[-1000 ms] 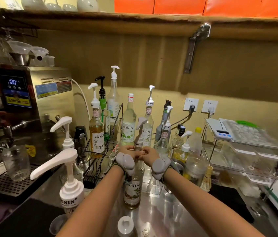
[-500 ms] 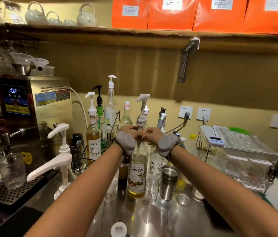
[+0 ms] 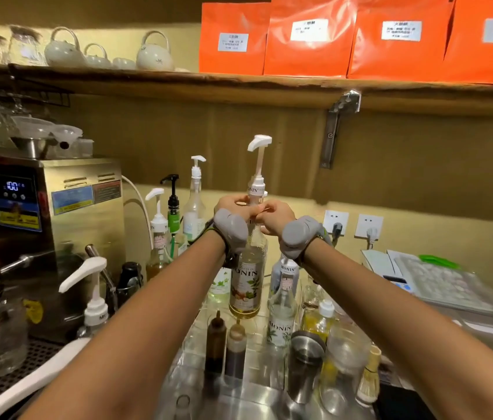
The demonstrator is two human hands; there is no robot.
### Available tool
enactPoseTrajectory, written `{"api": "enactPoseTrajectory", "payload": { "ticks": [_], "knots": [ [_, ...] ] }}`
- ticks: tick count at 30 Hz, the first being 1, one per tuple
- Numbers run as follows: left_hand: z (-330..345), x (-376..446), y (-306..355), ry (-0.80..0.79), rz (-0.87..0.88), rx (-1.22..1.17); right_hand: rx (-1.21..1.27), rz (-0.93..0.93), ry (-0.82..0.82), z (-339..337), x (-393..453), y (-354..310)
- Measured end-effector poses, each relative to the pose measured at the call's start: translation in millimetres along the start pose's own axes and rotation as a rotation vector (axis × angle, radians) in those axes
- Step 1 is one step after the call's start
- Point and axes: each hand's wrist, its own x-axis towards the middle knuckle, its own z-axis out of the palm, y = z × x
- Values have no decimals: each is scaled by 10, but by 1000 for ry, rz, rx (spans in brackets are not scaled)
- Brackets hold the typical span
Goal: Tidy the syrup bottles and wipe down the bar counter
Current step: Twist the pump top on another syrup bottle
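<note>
A tall Monin syrup bottle (image 3: 246, 286) with pale yellow syrup and a white pump (image 3: 258, 153) is lifted above the steel counter (image 3: 239, 398). My left hand (image 3: 233, 207) and my right hand (image 3: 274, 215) both grip its neck just under the pump collar, fingers curled round it. Both wrists wear grey bands. More syrup bottles stand behind and beside it: a clear Monin bottle (image 3: 281, 316), pump bottles (image 3: 157, 231) in a wire rack at the left, a green-labelled one (image 3: 174, 213).
Two brown squeeze bottles (image 3: 224, 344), a steel cup (image 3: 305, 362), glasses and a bamboo whisk (image 3: 367, 377) crowd the counter below. A steel water boiler (image 3: 57, 225) stands left, pump bottles (image 3: 95, 301) before it. A clear lidded box (image 3: 439, 283) sits right. A wooden shelf (image 3: 239, 86) runs overhead.
Both hands have lifted the Monin bottle by its neck, from standing on the counter to well above it. The view has tilted up toward the shelf.
</note>
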Motion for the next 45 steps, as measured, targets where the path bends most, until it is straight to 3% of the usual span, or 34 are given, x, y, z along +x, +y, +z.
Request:
{"api": "enactPoseTrajectory", "payload": {
  "ticks": [14,32,45],
  "knots": [
    [236,595,-636,28,12,120,-37,15,182,456,562,684],
    [234,710,-1615,59,-171,167,44,126,108,883,558,1494],
    [273,751,-1944,-46,-273,211,-3,202,42,915,540,1797]
  ]
}}
